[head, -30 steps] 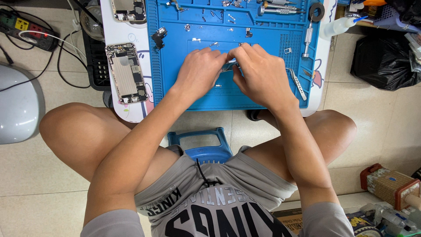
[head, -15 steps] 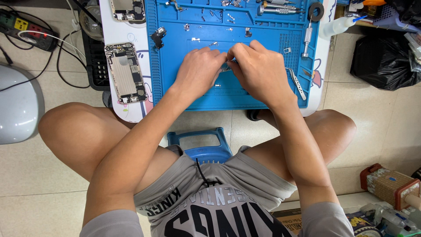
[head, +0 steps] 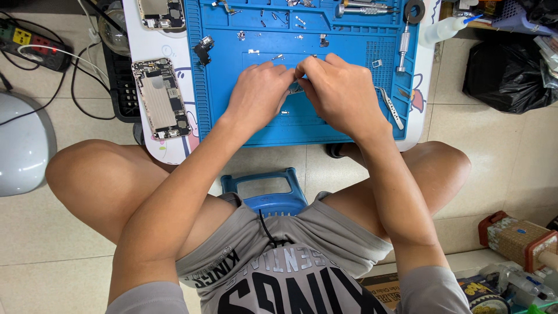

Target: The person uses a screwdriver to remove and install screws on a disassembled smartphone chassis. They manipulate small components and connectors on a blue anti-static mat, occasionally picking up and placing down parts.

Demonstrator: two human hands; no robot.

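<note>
While both hands meet over the middle of the blue mat (head: 232, 110), the left hand (head: 258, 93) and right hand (head: 343, 93) pinch a small metal part (head: 295, 89) between their fingertips, steadying it. Left of that mat lies an opened phone (head: 161, 99), set aside within reach.

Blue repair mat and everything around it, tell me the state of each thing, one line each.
Left hand: fingers pinched on a small metal part.
Right hand: fingers pinched on the same part.
Blue repair mat: flat on the low table, small parts scattered on it.
Opened phone: face off, insides showing, left of the mat.
Tweezers: lying loose on the mat.
Black bag: crumpled on the floor.
</note>
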